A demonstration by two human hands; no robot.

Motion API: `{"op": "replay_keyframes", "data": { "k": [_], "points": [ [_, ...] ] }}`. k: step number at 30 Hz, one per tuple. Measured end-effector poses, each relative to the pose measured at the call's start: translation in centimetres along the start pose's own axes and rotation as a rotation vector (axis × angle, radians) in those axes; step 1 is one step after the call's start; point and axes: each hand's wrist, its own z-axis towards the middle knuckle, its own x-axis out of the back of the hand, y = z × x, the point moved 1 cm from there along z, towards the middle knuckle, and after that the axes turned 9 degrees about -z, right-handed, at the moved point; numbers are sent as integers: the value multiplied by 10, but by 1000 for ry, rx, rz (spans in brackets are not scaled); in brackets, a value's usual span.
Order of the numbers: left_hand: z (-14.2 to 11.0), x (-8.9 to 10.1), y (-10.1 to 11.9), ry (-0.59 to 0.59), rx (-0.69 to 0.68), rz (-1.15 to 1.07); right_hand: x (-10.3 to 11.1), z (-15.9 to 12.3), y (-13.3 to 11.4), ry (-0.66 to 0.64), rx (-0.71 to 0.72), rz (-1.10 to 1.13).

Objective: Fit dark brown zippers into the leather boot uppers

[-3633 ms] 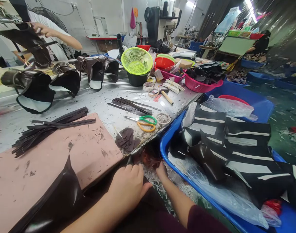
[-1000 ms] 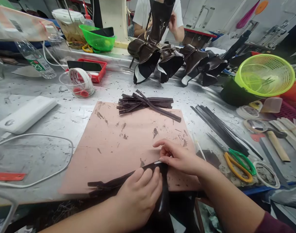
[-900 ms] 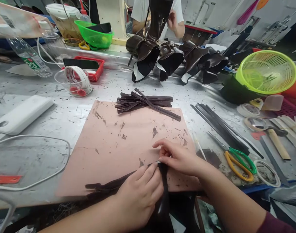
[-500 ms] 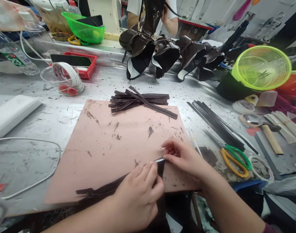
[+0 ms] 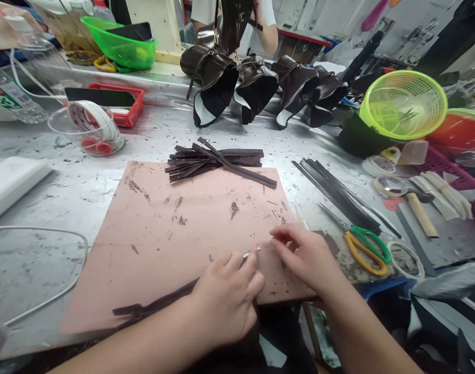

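Note:
My left hand (image 5: 231, 296) is closed over a dark brown zipper (image 5: 159, 303) near the front edge of a pinkish board (image 5: 151, 228). The zipper's far end sticks out to the left, past my forearm, and dark material hangs below the board's edge. A small white strip (image 5: 253, 253) shows at my left fingertips; how it is attached is hidden. Just to the right, my right hand (image 5: 305, 254) hovers over the board with thumb and forefinger apart, holding nothing. A pile of dark zippers (image 5: 217, 161) lies across the board's far edge.
On the right are dark strips (image 5: 338, 195), scissors (image 5: 365, 249), a hammer (image 5: 422, 214) and a green basket (image 5: 404, 104). Dark boots (image 5: 214, 85) line the back, where another person's arm (image 5: 267, 36) shows. At left stand a tape cup (image 5: 93, 130) and a white cable (image 5: 83, 259).
My right hand has let go of the white strip's end and drawn away to the right, fingers parted. My left hand stays on the zipper. The view has shifted slightly.

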Motion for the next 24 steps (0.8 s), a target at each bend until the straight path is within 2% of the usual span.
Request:
{"op": "replay_keyframes", "data": {
  "k": [3,6,10,13,17,20,24],
  "points": [
    [4,1,2,-8,-8,35,-2,-6,-5,-51,77,-78],
    [3,2,5,-11,-10,55,-5,-9,-12,-36,124,-128],
    [-11,-1,7,30,23,39,-8,-10,-22,24,229,3],
    [-26,-2,9,83,5,30,-14,-8,-31,-47,294,64],
    [-43,-2,10,124,-14,50,-20,-3,-44,-174,254,-91],
    [-49,-3,9,147,6,35,-19,1,-51,-224,211,-248],
    [-50,-8,6,165,-10,5,-16,3,-61,-258,223,-424]
  ]
}}
